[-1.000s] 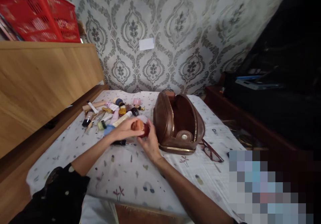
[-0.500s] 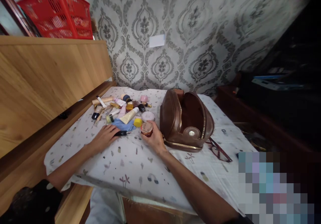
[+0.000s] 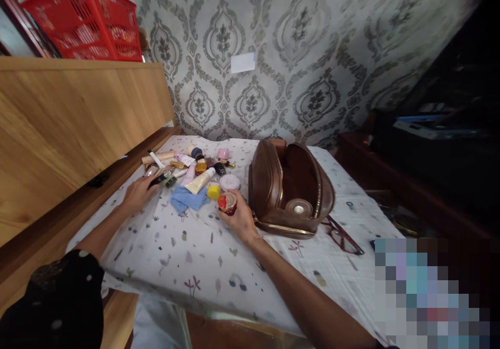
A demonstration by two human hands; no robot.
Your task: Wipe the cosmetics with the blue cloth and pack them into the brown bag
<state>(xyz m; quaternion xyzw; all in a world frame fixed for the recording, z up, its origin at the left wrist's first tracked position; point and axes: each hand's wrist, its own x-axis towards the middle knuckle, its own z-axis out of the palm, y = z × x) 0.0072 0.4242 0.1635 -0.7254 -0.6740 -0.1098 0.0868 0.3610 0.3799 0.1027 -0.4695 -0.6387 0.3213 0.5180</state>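
In the head view my left hand (image 3: pixel 138 192) is closed on a black pen-shaped cosmetic (image 3: pixel 158 179) at the left side of the pile. My right hand (image 3: pixel 241 217) grips a small round jar (image 3: pixel 227 203), its top patterned and partly red. A crumpled blue cloth (image 3: pixel 188 198) lies between the hands. Around it are a cream tube (image 3: pixel 200 181), a yellow-capped item (image 3: pixel 213 191), a pale round case (image 3: pixel 229 183) and a green-lidded jar (image 3: pixel 171 181). Just right of my right hand stands a brown leather bag (image 3: pixel 265 192), unzipped and gaping.
Folded glasses (image 3: pixel 341 237) lie beside the bag on the patterned tablecloth (image 3: pixel 211 265). Several more cosmetics, including a pink-lidded jar (image 3: pixel 223 153), are spread toward the wall. A wooden panel (image 3: pixel 86 114) borders the table's left, with a red basket (image 3: pixel 84 18) above.
My left hand has moved left and away from me with the black pen-shaped cosmetic, uncovering more of the blue cloth. My right hand keeps the jar, now turned slightly, in nearly the same place.
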